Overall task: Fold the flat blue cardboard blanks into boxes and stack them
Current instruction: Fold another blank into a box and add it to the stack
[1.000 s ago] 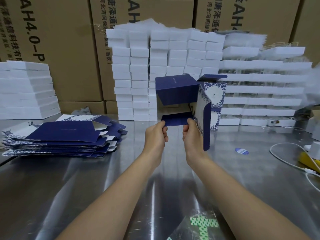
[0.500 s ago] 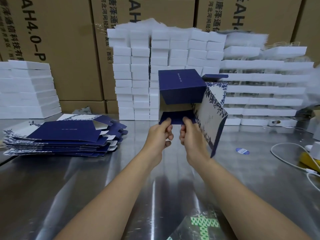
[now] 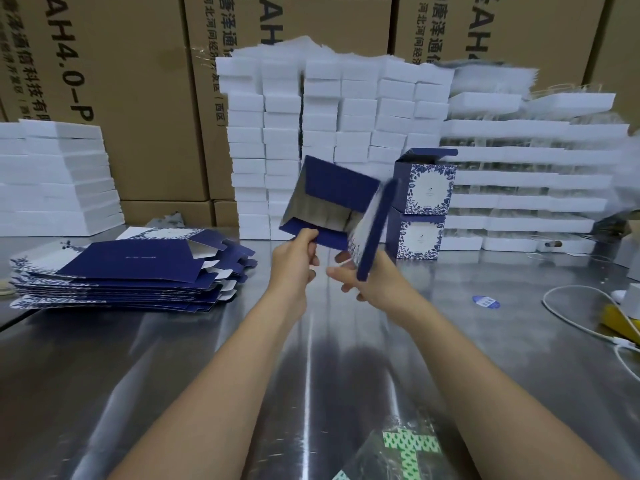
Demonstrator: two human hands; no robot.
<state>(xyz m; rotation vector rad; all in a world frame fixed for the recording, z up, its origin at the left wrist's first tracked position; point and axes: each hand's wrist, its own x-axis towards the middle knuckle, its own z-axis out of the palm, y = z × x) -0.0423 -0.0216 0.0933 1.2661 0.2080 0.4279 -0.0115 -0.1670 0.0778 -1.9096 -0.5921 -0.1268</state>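
Head cam shows both hands gripping a half-folded blue box (image 3: 332,199) up off the table (image 3: 173,341), just left of the two stacked boxes (image 3: 424,206): left hand (image 3: 294,261) pinching a bottom flap, right hand (image 3: 370,278) holding the side panel, so I'd guess closing the bottom flaps comes next.

Matt blue cardboard box (image 3: 332,199), silvery inside, above glossy steel table (image 3: 207,358).
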